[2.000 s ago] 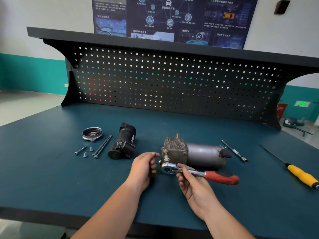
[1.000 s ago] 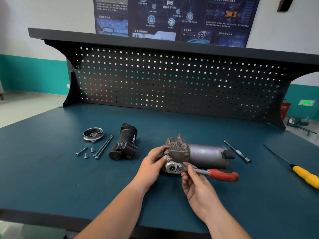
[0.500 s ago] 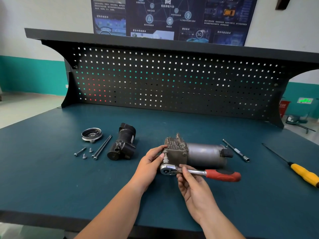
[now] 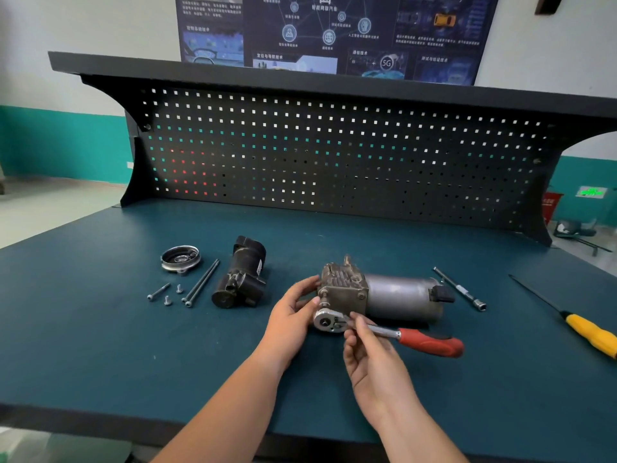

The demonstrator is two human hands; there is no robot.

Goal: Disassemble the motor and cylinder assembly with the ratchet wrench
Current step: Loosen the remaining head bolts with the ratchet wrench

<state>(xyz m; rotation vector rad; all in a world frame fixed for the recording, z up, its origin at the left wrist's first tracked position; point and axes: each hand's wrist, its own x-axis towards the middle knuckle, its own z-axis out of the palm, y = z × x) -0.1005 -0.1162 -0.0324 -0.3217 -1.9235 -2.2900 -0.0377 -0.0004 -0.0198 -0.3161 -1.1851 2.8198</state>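
Centrally on the table (image 4: pixel 100 345), the motor and cylinder assembly (image 4: pixel 387 294) is laid on its side. Its left end is gripped by the left hand (image 4: pixel 288 317), fingers curled around the block. The ratchet wrench (image 4: pixel 414 339) is pinched at the steel shank, just behind the head, by the right hand (image 4: pixel 370 362); the head is set against the block's front. Loose bolts (image 4: pixel 200 284) and a black housing (image 4: pixel 242 279) are laid toward the left edge.

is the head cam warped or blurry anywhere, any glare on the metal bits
Head view: the wide lens bows the black perforated back panel at the edges; light is soft and even, with only a mild sheen on the grey metal motor cylinder and the red-handled ratchet wrench; small text on the dark wall poster is blurred.
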